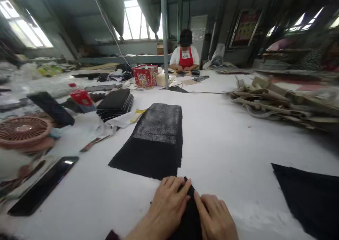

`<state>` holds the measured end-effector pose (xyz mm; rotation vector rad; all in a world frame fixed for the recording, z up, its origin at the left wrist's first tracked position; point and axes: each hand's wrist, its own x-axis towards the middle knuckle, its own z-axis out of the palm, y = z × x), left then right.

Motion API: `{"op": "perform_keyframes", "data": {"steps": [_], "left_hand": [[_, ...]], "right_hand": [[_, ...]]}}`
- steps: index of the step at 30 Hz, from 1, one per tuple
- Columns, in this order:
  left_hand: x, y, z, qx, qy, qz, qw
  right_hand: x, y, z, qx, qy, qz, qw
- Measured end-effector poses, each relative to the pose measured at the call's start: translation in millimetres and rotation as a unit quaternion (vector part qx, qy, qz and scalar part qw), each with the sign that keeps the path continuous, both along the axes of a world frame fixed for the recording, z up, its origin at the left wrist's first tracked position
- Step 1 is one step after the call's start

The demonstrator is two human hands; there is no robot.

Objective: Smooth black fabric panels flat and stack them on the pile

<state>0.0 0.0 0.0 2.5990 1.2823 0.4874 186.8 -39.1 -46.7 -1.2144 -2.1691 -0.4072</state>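
Observation:
Both hands work at a narrow black fabric piece (188, 220) at the table's near edge. My left hand (169, 201) bends its fingers over the fabric's left side, closed on its far end. On the right edge, my right hand (213, 215) presses with its index finger stretched along the cloth and the other fingers curled. Just beyond them lies a stack of black fabric pieces (148, 158), its far part coated with a whitish speckle. Farther right rests another pile of dark fabric (309, 197).
At left are a phone (43, 185), a pink fan (23, 132), a red-capped bottle (81, 97) and a folded black fabric stack (115, 104). Scrap pieces (280, 102) heap at the right. A metal pole (164, 38) rises beside a red box (145, 75). A person in a red apron (185, 58) works opposite.

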Motion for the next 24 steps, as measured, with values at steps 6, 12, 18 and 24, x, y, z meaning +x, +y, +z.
{"op": "perform_keyframes", "data": {"steps": [6, 12, 18, 24], "left_hand": [[2.5, 2.1, 1.5, 0.009, 0.004, 0.003, 1.0], [0.7, 2.7, 4.2, 0.037, 0.005, 0.037, 0.999], [-1.1, 3.7, 18.0, 0.079, -0.019, -0.021, 0.996], [5.7, 5.1, 12.8, 0.052, 0.028, -0.057, 0.997]], "right_hand": [[3.2, -1.7, 0.7, -0.008, -0.014, 0.0, 1.0], [0.8, -1.6, 3.2, -0.01, -0.017, -0.007, 1.0], [-9.7, -2.1, 18.2, -0.004, 0.02, -0.032, 0.999], [-11.0, -6.7, 24.6, -0.034, 0.037, -0.054, 0.997]]}}
